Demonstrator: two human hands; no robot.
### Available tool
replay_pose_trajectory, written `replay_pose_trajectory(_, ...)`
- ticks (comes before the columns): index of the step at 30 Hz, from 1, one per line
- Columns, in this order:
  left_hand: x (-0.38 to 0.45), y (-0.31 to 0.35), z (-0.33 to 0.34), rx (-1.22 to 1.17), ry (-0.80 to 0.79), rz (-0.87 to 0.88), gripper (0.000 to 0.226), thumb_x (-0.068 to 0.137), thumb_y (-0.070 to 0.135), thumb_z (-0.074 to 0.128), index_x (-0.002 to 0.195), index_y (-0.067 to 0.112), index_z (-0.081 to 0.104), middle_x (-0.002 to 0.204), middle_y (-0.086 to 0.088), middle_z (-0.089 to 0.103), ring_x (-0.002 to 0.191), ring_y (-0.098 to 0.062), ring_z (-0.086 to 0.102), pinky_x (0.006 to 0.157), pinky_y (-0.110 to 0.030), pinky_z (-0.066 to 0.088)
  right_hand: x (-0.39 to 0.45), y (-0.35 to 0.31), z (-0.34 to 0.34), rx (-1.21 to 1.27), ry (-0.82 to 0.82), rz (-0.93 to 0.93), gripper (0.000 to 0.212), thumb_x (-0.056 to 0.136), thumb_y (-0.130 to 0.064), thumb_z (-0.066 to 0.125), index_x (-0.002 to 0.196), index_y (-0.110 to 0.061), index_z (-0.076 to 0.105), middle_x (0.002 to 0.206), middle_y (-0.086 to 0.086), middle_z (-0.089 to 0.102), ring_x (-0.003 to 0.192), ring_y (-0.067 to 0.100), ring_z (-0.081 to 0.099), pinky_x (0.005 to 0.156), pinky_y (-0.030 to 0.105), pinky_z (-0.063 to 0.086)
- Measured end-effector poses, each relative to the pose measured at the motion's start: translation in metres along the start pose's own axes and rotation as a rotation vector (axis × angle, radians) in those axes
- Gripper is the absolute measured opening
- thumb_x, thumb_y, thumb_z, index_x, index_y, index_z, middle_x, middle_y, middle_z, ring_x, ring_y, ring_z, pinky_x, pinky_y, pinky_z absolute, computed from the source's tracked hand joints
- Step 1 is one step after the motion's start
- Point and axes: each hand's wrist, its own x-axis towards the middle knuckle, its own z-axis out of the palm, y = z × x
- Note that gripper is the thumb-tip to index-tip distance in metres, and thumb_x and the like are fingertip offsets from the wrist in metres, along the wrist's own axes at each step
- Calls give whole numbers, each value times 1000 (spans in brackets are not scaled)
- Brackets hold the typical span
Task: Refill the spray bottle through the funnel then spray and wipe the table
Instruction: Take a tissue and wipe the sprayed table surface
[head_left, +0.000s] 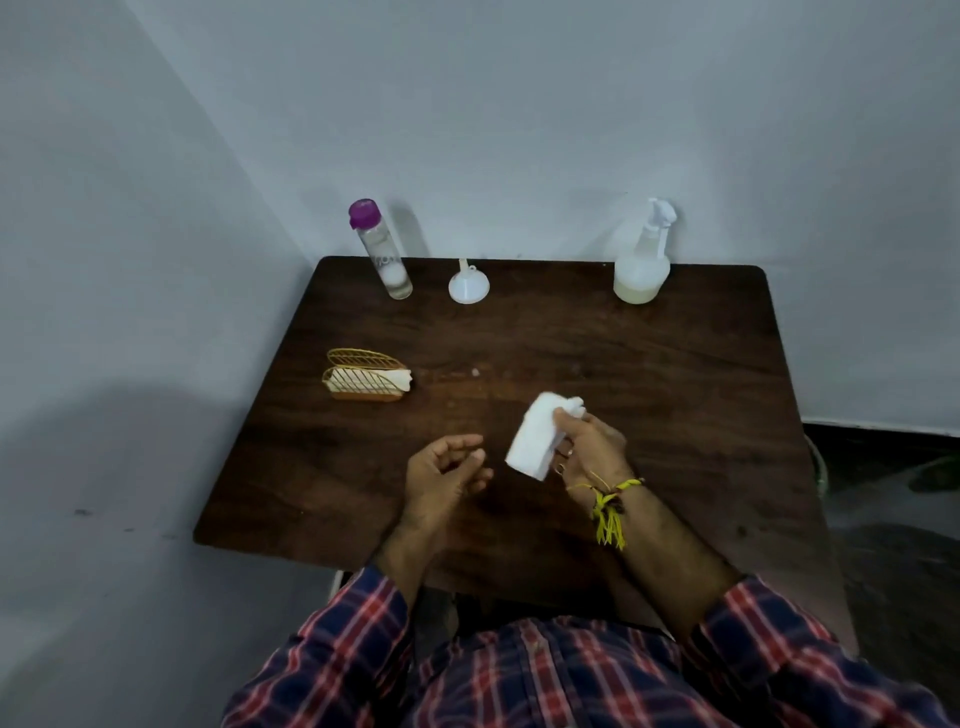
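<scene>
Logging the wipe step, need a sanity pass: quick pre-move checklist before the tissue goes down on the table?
1. Tissue in grip: ok. The right hand holds the folded white tissue above the table.
2. Left hand free: ok, fingers loosely curled, holding nothing.
3. Spray bottle out of the wipe path: ok, upright at the far right edge, sprayer head on, some liquid inside.
4. Funnel and purple-capped bottle out of the way: ok, both at the far edge, funnel upside down.
5. Tissue holder clearance: ok, left of centre, apart from both hands.
6. Table already sprayed: cannot tell; faint marks near the middle, wetness unclear.
</scene>
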Motion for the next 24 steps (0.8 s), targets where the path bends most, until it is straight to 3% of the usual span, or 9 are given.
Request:
replay_pose_trajectory(4, 48, -20, -52, 499, 140, 34, 23, 87, 9, 72, 108, 17, 71, 107, -6, 73, 99, -19, 69, 93, -37, 56, 14, 11, 0, -435, 197, -195, 5, 86, -2, 70, 89, 2, 70, 89, 14, 67, 69, 18, 60, 57, 22, 50)
replay_pose_trajectory(7, 74, -25, -74, 775, 140, 35, 39, 87, 18, 71, 125, 17, 64, 127, -5, 65, 120, -22, 59, 105, -34, 46, 24, 26, 13, -696, 287, -335, 16, 86, -10, 70, 88, 6, 72, 85, 13, 69, 80, 20, 62, 70, 24, 47)
replay_pose_trajectory(9, 94, -24, -83, 910, 62, 20, 60, 89, 26, 69, 144, 15, 46, 149, -10, 46, 139, -28, 40, 115, -38, 34, 33, 32, 32, -829, 348, -401, 16, 85, -16, 69, 81, -1, 73, 79, 9, 70, 83, 26, 67, 71, 25, 45)
replay_pose_trajectory(11, 110, -27, -90, 1126, -44, -42, 91, 88, 43, 68, 157, 15, 15, 164, -15, 8, 151, -33, 7, 121, -46, 14, 47, 34, 48, -950, 412, -473, 18, 85, -20, 68, 79, -3, 73, 83, 12, 73, 85, 32, 69, 74, 29, 49)
replay_pose_trajectory(13, 121, -38, -99, 1307, -159, -120, 118, 82, 64, 63, 156, 17, -16, 162, -14, -23, 149, -36, -18, 119, -53, -2, 60, 32, 67, -1094, 483, -536, 20, 87, -21, 63, 83, -4, 71, 91, 16, 73, 91, 38, 67, 79, 35, 51)
replay_pose_trajectory(16, 128, -58, -107, 1409, -257, -104, 126, 78, 78, 52, 148, 18, -33, 155, -15, -38, 144, -37, -31, 117, -58, -12, 78, 25, 93, -1252, 533, -650, 21, 91, -22, 55, 91, -6, 69, 99, 19, 71, 96, 41, 63, 79, 39, 49)
replay_pose_trajectory(20, 136, -62, -109, 1405, -308, -106, 124, 79, 79, 48, 146, 16, -35, 152, -17, -42, 141, -41, -35, 114, -62, -15, 115, 37, 126, -1446, 416, -715, 23, 96, -23, 48, 107, -12, 66, 105, 19, 70, 100, 41, 63, 82, 41, 49)
replay_pose_trajectory(24, 133, -68, -108, 1408, -244, -60, 123, 79, 80, 47, 148, 15, -32, 155, -17, -37, 143, -40, -32, 114, -62, -13, 138, 83, 146, -1656, 58, -786, 34, 96, -11, 44, 126, -8, 62, 113, 22, 68, 104, 39, 64, 87, 42, 48)
